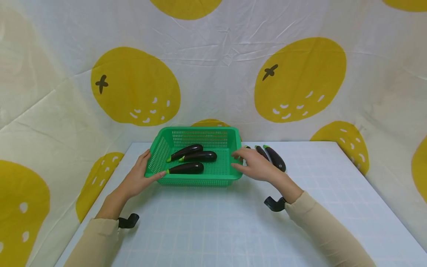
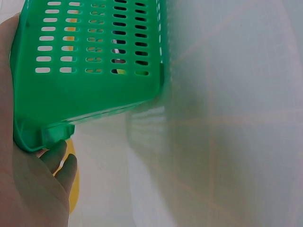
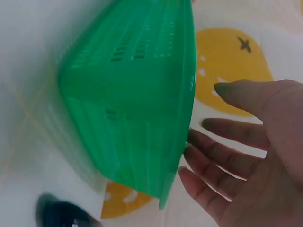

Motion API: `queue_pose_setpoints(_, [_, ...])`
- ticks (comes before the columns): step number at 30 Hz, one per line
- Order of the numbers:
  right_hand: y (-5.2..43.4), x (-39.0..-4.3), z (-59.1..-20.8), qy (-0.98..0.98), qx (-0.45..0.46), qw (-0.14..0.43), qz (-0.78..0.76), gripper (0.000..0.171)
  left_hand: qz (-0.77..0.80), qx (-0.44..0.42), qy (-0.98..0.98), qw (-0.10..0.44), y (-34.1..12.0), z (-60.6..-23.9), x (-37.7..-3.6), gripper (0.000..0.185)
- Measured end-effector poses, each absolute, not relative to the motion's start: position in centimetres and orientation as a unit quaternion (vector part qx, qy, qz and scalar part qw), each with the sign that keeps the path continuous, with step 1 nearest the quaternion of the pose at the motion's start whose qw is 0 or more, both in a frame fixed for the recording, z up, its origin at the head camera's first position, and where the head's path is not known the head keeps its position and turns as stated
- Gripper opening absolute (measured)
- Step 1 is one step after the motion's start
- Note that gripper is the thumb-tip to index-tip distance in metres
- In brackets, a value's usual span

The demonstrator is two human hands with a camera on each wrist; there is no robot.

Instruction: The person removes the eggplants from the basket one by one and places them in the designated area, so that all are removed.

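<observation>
The near part of the surface is crossed by beige sleeves at left and right. The left rim of a green basket is gripped by the left hand, its thumb laid along the near corner. The fingers of the right hand are spread and loosely bent at the right rim; whether it is touched cannot be told. Three eggplants are held inside the basket, stems pointed left. Loose eggplants are seen beyond the right hand, partly hidden. A fruit-printed cloth is hung at the far side.
</observation>
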State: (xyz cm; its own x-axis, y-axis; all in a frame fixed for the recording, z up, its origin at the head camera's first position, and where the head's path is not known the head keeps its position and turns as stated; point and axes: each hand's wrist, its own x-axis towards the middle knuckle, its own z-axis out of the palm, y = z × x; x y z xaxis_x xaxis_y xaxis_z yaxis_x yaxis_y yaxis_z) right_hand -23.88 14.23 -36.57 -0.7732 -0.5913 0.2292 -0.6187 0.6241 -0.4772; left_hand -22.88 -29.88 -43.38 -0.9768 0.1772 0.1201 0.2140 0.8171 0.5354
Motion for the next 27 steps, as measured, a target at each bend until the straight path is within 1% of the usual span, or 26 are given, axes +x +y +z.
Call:
queue_pose_setpoints(7, [10.8,-24.7,-36.7,-0.896,0.36,0.007,0.26,0.033,-0.283,-0.103,-0.953,0.034,-30.0,-43.4,-22.9,0.113])
queue_pose_setpoints(14, [7.6,-25.6,-37.3,-0.889,0.373,-0.033,0.264,0.04,-0.288,-0.106,-0.951,0.034,-29.9,-43.4,-22.8,0.112])
queue_pose_setpoints(18, [6.0,-26.1,-37.8,-0.89,0.376,-0.046,0.254,0.043,-0.287,-0.107,-0.951,0.036,-29.9,-43.6,-22.7,0.112])
queue_pose_setpoints(27, [3.1,-27.6,-38.5,-0.893,0.377,-0.078,0.235,0.044,-0.284,-0.108,-0.952,0.036,-29.8,-43.2,-22.8,0.112])
